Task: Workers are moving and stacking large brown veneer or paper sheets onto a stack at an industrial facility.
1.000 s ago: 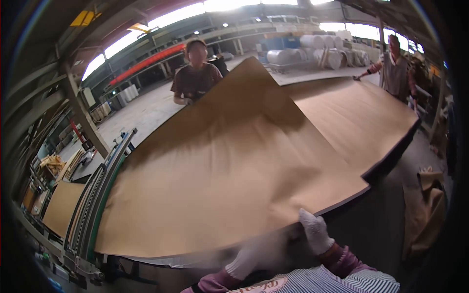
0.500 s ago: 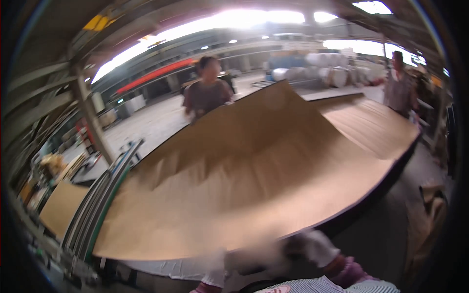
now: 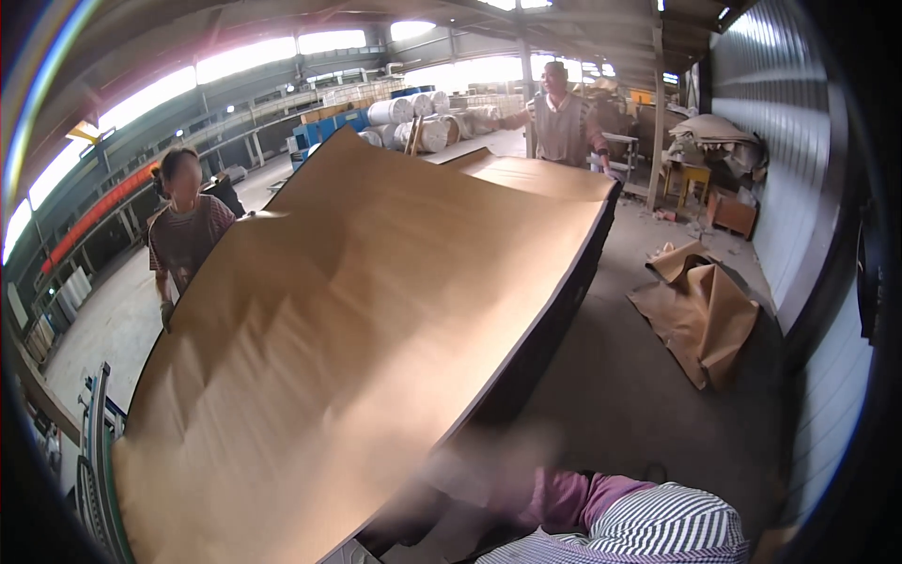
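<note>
A broad, tan, paper-like rectangular sheet [image 3: 376, 273] fills the middle, its far corner lifted to a peak and its surface rippled. Since the previous pictures, the view has turned rightward, and the sheet's right edge has come to run beside the dark edge of the stack [image 3: 540, 362]. A similar tan lower sheet [image 3: 545, 176] shows only as a strip at the far end, where more lay uncovered earlier; I judge the two are closer to lined up, though the raised part is not yet flat.

The silvery ribbed metal wall [image 3: 775, 150] now shows at right. The far co-worker [image 3: 562, 127] has one hand at the stack's corner and the other arm stretched sideways; the left co-worker [image 3: 188, 230] has a gloved hand at the sheet's left edge. A crumpled brown sheet [image 3: 709, 315] lies on the floor.

The wearer's right hand [image 3: 460, 475] is a pale blur at the near edge; whether its fingers grip or lie open, I cannot tell. The left hand is out of view.
</note>
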`<act>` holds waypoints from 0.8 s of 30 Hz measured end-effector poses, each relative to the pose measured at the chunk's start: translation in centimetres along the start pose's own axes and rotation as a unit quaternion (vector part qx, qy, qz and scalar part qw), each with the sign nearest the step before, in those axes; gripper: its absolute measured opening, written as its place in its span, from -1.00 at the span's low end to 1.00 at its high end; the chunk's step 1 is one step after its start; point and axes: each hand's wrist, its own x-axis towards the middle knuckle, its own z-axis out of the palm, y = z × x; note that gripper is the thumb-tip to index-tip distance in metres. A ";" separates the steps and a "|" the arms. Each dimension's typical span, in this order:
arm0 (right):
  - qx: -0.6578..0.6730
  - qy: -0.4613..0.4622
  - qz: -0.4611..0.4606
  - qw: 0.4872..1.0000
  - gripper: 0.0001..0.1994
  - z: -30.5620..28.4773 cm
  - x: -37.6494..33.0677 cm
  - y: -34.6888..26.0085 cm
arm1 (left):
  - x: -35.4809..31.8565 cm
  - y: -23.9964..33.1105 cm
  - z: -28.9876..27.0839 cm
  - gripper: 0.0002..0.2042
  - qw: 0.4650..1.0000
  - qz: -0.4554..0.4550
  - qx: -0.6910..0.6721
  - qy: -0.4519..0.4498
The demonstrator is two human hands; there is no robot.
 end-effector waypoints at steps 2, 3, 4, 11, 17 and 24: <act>0.060 -0.022 0.014 0.998 -0.53 -2.2 -0.2 -1.5 | 0.7 1.1 -0.8 -0.60 1.000 0.018 0.020 0.008; 0.065 -0.036 -0.054 0.996 -0.54 -2.9 -0.8 -2.7 | 0.9 1.9 -1.4 -0.61 0.999 0.033 0.030 0.016; 0.071 -0.049 -0.122 0.989 -0.54 -3.3 -1.6 -4.0 | 1.1 2.6 -1.9 -0.61 0.998 0.049 0.040 0.025; 0.014 -0.059 -0.129 0.990 -0.61 -7.3 0.2 -9.3 | 2.9 3.7 -3.0 -0.65 0.982 0.127 0.106 0.088; -0.016 -0.111 -0.286 0.952 -0.66 -9.1 3.3 -6.2 | 2.2 3.7 -3.2 -0.67 0.959 0.174 0.175 0.140; 0.040 -0.107 -0.229 0.967 -0.67 -11.0 5.0 -7.1 | 0.5 3.8 -3.3 -0.70 0.919 0.222 0.255 0.204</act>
